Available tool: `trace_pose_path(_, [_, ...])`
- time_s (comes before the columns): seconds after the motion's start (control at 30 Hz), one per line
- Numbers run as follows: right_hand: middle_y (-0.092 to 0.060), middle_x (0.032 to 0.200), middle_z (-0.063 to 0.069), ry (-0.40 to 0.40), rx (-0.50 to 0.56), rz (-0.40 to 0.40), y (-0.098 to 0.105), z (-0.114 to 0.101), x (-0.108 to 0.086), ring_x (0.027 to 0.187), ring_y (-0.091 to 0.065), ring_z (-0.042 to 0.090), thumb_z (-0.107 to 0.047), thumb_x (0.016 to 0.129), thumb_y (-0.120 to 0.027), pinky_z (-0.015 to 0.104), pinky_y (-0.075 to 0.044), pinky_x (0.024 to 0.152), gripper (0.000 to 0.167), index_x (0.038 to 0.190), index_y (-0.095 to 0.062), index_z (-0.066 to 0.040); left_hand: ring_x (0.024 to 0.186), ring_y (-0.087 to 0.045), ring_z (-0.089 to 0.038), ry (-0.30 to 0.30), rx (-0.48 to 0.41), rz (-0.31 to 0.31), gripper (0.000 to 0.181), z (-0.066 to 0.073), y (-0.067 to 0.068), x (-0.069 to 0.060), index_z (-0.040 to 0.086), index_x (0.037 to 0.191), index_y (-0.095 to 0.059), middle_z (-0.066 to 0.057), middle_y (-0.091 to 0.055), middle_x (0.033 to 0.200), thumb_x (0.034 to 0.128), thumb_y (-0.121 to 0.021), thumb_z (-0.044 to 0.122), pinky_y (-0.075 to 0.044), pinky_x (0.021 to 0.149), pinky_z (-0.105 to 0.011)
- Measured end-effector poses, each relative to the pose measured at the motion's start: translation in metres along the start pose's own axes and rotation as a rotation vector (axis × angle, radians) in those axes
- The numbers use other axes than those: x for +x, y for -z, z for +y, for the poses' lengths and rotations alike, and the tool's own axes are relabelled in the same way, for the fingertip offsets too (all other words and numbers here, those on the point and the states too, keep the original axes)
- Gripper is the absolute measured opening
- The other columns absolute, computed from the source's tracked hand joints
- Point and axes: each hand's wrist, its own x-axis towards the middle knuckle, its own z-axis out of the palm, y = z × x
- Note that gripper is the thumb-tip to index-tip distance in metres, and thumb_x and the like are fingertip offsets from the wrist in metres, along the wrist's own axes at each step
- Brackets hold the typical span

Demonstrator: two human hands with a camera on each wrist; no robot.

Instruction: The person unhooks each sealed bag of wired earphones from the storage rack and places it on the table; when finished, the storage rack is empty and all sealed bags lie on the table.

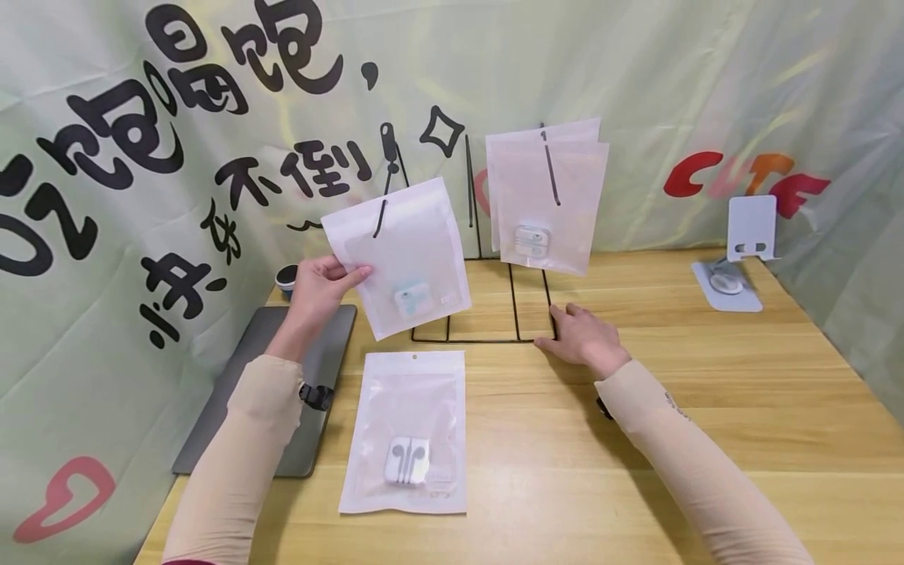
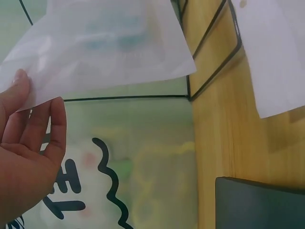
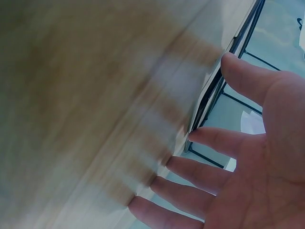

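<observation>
A white pouch [image 1: 406, 259] with a small earphone case hangs tilted on a hook of the black wire rack [image 1: 466, 341]. My left hand [image 1: 321, 290] pinches its left edge between thumb and fingers; in the left wrist view the hand [image 2: 33, 143] holds the pouch [image 2: 109, 52] by its corner. At the rack's front right corner, my right hand [image 1: 585, 339] touches the base with extended fingers; the right wrist view shows the hand [image 3: 238, 157] with fingertips on the wood. More pouches [image 1: 547, 204] hang on the rack's right side. Another pouch [image 1: 406, 408] lies flat on the table.
A dark grey laptop [image 1: 282, 377] lies at the left, with a small round dark object [image 1: 286, 278] behind it. A white phone stand [image 1: 750, 227] stands at the back right of the wooden table [image 1: 706, 353]. A printed curtain [image 1: 621, 63] hangs behind.
</observation>
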Motion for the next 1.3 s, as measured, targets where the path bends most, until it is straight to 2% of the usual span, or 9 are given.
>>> trace_pose_path(0.33, [-0.024,0.154,0.028,0.007,0.001,-0.002,-0.001,0.0,-0.001,0.137,-0.029,0.048,-0.056,0.096,-0.054,0.069,-0.038,0.091,0.081,0.155,-0.027,-0.006,0.09,-0.069,-0.014,-0.015,0.019,-0.021,0.031,-0.004,0.004,-0.026,-0.008,0.104,-0.072,-0.008,-0.074,0.091,0.0843,-0.081,0.014,-0.051,0.078,-0.025])
trace_pose_path(0.47, [-0.025,0.154,0.028,0.007,-0.002,-0.004,-0.001,0.0,-0.001,0.137,-0.029,0.048,-0.055,0.096,-0.055,0.069,-0.038,0.091,0.081,0.155,-0.028,-0.006,0.089,-0.069,-0.013,-0.033,0.004,-0.018,0.028,-0.005,0.005,-0.037,-0.009,0.102,-0.072,-0.007,-0.074,0.09,0.0843,-0.081,0.011,-0.051,0.077,-0.025])
trace_pose_path(0.63, [-0.025,0.154,0.028,0.006,-0.004,-0.002,-0.001,0.0,-0.002,0.136,-0.03,0.048,-0.055,0.096,-0.054,0.069,-0.038,0.09,0.081,0.155,-0.028,-0.006,0.089,-0.07,-0.015,-0.021,-0.024,-0.021,0.025,-0.006,0.007,-0.049,-0.006,0.1,-0.073,-0.006,-0.074,0.088,0.0842,-0.081,0.013,-0.052,0.077,-0.025])
trace_pose_path(0.87, [-0.025,0.154,0.028,0.008,-0.006,0.004,0.001,-0.001,-0.001,0.136,-0.031,0.048,-0.056,0.097,-0.054,0.069,-0.039,0.089,0.081,0.155,-0.028,-0.006,0.086,-0.071,-0.016,-0.026,-0.09,-0.064,0.015,-0.002,0.006,-0.063,-0.001,0.096,-0.075,-0.007,-0.074,0.087,0.0843,-0.08,0.007,-0.053,0.077,-0.027])
trace_pose_path(1.07, [-0.025,0.154,0.029,0.009,-0.004,0.0,0.002,0.0,-0.002,0.136,-0.031,0.049,-0.055,0.097,-0.054,0.069,-0.039,0.089,0.08,0.155,-0.028,-0.006,0.088,-0.07,-0.019,0.043,-0.106,-0.154,0.018,0.004,-0.01,-0.082,-0.003,0.1,-0.074,-0.011,-0.074,0.089,0.0852,-0.078,0.006,-0.053,0.078,-0.03])
trace_pose_path(1.2, [-0.026,0.154,0.029,0.01,-0.002,0.001,0.002,0.0,-0.001,0.135,-0.031,0.049,-0.054,0.097,-0.055,0.069,-0.039,0.089,0.08,0.154,-0.029,-0.006,0.089,-0.07,-0.022,0.116,-0.149,-0.237,0.018,0.007,-0.029,-0.095,-0.006,0.101,-0.073,-0.015,-0.073,0.092,0.0872,-0.076,0.005,-0.052,0.081,-0.032])
trace_pose_path(1.3, [-0.027,0.153,0.029,0.02,-0.008,0.0,0.001,0.001,-0.001,0.135,-0.032,0.049,-0.051,0.097,-0.055,0.068,-0.039,0.089,0.077,0.154,-0.029,-0.006,0.091,-0.07,-0.024,0.2,-0.182,-0.322,0.017,0.008,-0.046,-0.107,-0.003,0.102,-0.073,-0.015,-0.073,0.095,0.0886,-0.075,0.008,-0.051,0.083,-0.034])
